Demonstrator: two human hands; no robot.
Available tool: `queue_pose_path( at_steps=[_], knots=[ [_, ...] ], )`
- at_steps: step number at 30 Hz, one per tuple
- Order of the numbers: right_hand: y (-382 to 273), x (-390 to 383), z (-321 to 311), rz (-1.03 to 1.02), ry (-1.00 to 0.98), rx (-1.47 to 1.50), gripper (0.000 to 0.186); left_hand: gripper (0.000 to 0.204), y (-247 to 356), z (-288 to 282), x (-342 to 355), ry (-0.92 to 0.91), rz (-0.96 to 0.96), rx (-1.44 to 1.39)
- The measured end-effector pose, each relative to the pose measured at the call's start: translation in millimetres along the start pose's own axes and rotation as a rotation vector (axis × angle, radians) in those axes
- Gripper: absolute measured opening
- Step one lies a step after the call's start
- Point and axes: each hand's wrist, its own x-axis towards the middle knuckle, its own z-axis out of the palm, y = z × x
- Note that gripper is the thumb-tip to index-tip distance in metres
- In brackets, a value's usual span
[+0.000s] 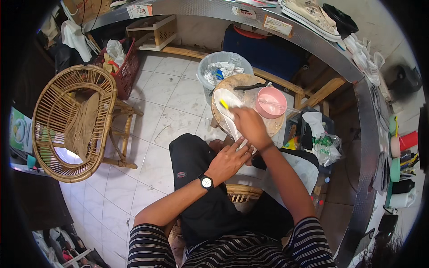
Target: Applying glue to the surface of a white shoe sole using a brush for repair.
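White sole-shaped piece (pixel 225 96) lies on the round desk (pixel 277 127) before my knees, left of the pink bowl (pixel 258 106). My left fingers (pixel 234 150) rest over its near end; whether they pinch or merely press, I cannot tell. My right fingers (pixel 240 117), blurred, close around what looks like a yellow-tipped tool (pixel 224 104) above its middle.

Slipping worries me most: the piece reaches the desk's near edge, so with too light a press from my left fingers, a hard stroke could skid it off or drive the tool into my knuckles. A wide swing of my right arm could knock the bowl, and a bump might send the black-handled tool (pixel 250 86) beyond it to the floor.

As for writing, printed cards (pixel 277 25) line the metal-edged desk (pixel 196 10), green print marks a clear bag (pixel 327 146), and an oval badge (pixel 181 174) sits on my trouser leg; most lettering is too small to read.
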Motion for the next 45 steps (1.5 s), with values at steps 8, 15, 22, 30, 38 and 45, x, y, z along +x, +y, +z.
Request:
queue_pose_path(
  at_steps=[8, 15, 22, 30, 38, 45],
  knots=[
    [64.8, -43.1, -132.6, 0.092, 0.169, -0.142, 0.025, 0.053, -6.1, 1.7, 2.2, 0.034, -0.05, -0.013],
    [80.1, -11.0, -104.1, 0.264, -0.02, -0.376, 0.023, 0.059, -9.0, -0.3, 0.7, 0.031, -0.055, 0.008],
    [91.5, -31.2, -123.0, 0.16, -0.129, -0.217, 0.024, 0.058, -2.3, -0.7, 0.4, 0.038, -0.078, -0.026],
    [28.3, -66.2, -92.2, 0.281, -0.009, 0.063, 0.026, 0.068, 14.9, -7.4, -5.2, -0.085, -0.141, 0.131],
    [-1.3, -86.0, -35.2, 0.164, -0.029, -0.079, 0.026, 0.076, 13.8, -10.0, -1.5, -0.12, -0.112, 0.183],
    [-10.2, -66.9, -28.2, 0.098, 0.112, -0.115, 0.026, 0.068, 13.2, -11.6, -2.7, -0.154, -0.109, 0.189]
  ],
)
